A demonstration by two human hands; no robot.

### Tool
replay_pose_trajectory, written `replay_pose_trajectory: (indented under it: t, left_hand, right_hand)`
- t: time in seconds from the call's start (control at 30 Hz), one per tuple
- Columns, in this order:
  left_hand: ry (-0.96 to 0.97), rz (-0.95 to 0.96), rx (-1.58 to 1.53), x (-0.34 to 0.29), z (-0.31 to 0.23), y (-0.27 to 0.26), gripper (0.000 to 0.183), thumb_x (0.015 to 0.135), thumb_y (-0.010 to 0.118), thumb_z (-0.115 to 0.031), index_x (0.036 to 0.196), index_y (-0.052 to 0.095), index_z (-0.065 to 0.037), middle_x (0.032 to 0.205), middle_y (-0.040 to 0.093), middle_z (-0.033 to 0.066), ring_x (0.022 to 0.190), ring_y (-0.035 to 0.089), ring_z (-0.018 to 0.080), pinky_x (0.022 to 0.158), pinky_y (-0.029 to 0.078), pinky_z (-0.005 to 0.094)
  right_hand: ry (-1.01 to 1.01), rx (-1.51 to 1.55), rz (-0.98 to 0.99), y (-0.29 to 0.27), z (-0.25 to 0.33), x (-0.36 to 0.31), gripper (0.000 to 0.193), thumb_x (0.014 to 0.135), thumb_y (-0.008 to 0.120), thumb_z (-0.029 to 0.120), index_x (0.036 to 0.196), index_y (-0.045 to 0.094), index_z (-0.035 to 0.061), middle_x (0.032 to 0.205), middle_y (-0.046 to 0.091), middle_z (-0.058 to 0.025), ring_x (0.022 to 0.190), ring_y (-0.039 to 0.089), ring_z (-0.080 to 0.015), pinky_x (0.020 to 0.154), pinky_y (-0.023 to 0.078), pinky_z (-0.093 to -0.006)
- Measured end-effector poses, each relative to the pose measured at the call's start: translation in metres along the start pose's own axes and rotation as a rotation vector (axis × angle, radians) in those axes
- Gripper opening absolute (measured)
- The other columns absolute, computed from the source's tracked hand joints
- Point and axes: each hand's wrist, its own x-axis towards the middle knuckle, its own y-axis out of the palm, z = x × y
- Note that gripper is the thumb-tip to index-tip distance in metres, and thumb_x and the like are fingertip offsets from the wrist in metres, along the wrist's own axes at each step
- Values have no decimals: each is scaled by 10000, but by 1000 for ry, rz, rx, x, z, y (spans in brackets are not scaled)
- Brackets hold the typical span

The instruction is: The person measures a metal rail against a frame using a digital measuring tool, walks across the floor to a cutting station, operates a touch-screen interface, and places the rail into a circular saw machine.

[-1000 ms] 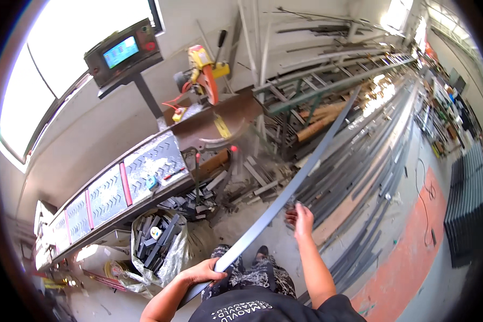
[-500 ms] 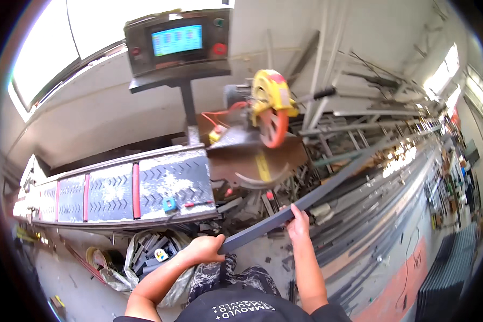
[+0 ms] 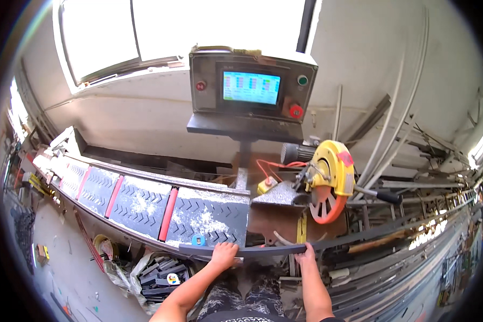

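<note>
A long dark grey bar [image 3: 273, 250] runs across in front of me, its left end along the front edge of a long bench [image 3: 214, 206] and its far part stretching off to the right. My left hand [image 3: 224, 254] is closed over the bar near that end. Further right, my right hand [image 3: 307, 254] grips the bar, thumb up, fingers partly hidden behind it. Beyond the right hand stands a cut-off saw [image 3: 335, 163] with a yellow guard, an orange-red disc and a black-tipped handle; the bar is on the near side of the disc.
A control box [image 3: 249, 88] with a lit screen and buttons stands behind the bench. A blue tape measure [image 3: 199, 240] lies on the bench. Grey offcuts [image 3: 158, 276] fill a sack below, with a white-and-yellow tape measure [image 3: 173, 278] on top. Long bars [image 3: 392, 268] are stacked at right.
Both hands have brought the bar up and forward to the bench front, turning it from a slant to nearly level. My view has swung, so the saw and control box appear lower and further right.
</note>
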Motion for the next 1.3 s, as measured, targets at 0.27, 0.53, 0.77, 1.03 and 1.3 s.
replay_pose_trajectory:
  t: [0.27, 0.53, 0.77, 1.03, 1.3]
  left_hand:
    - [-376, -428, -130, 9, 19, -61, 327, 703, 663, -233, 945, 564, -35, 892, 565, 145, 841, 551, 330, 728, 446, 425]
    - [-81, -1121, 149, 128, -5, -259, 303, 742, 602, -100, 1027, 534, -24, 1044, 522, 153, 1015, 487, 328, 865, 387, 400]
    - [10, -1414, 385, 229, 20, -317, 369, 741, 584, -89, 1100, 509, -45, 1158, 471, 129, 1120, 426, 309, 940, 313, 417]
    - [-40, -1384, 398, 250, 23, -315, 444, 740, 565, -132, 1170, 474, -67, 1234, 414, 141, 1174, 371, 326, 980, 245, 450]
    - [151, -1323, 630, 257, 30, -314, 418, 712, 583, -112, 1123, 544, -174, 1248, 416, 99, 1192, 375, 278, 997, 244, 441]
  right_hand:
    - [161, -132, -181, 19, 21, 83, 235, 802, 534, 318, 916, 535, 113, 912, 595, -43, 858, 585, -253, 745, 498, -444]
    - [142, -244, -88, 36, 23, 105, 265, 823, 534, 331, 980, 525, 117, 1010, 578, -44, 936, 569, -238, 811, 462, -420]
    - [111, -293, -146, 34, 18, 98, 296, 812, 552, 318, 1024, 521, 114, 1031, 571, -38, 967, 559, -250, 854, 431, -440]
    - [43, -262, -194, 37, 23, 89, 308, 808, 558, 281, 1046, 508, 93, 1033, 553, -84, 955, 556, -286, 852, 438, -480]
    - [53, -422, -295, 48, 17, 94, 276, 851, 541, 343, 1054, 516, 159, 1012, 560, -61, 897, 565, -264, 787, 455, -471]
